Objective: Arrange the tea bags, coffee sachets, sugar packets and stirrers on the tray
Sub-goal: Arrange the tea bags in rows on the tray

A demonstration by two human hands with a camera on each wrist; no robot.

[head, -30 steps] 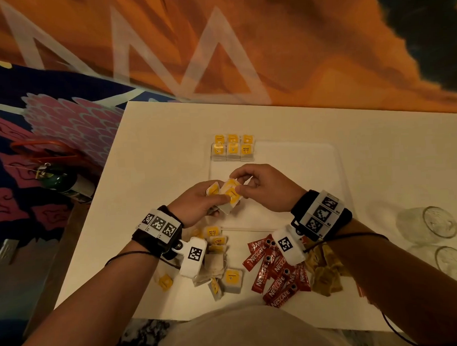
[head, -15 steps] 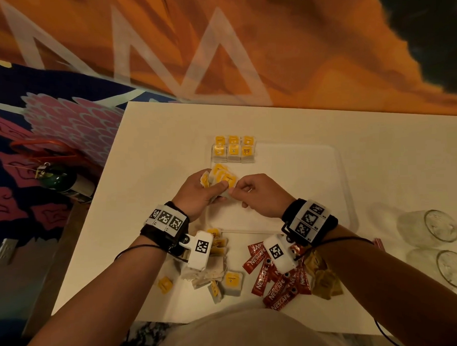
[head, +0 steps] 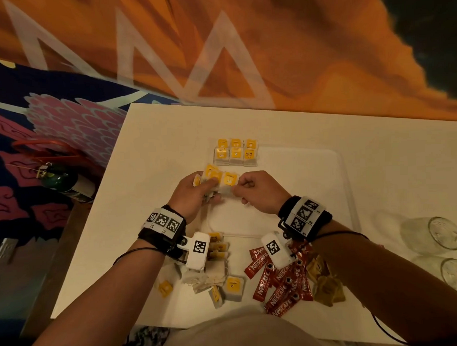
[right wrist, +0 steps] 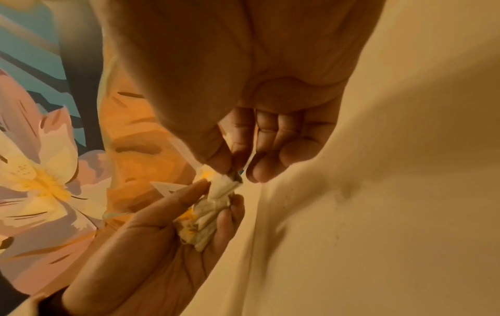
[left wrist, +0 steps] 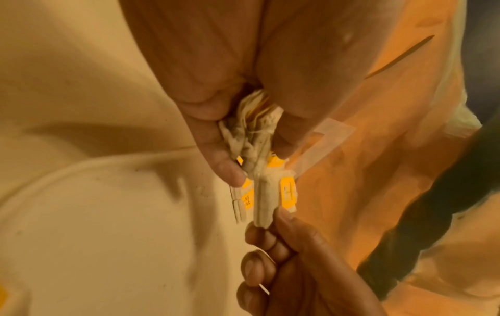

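Over the white tray (head: 347,184), the left hand (head: 192,194) grips a bunch of yellow-tagged tea bags (head: 213,177) while the right hand (head: 259,192) pinches 1 tea bag (head: 229,182) from it — 3 neat stacks (head: 236,154) sit at the tray's far-left corner on the tabletop (head: 154,149).

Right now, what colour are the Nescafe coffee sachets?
Red with white lettering; the Nescafe coffee sachets show best in the head view.
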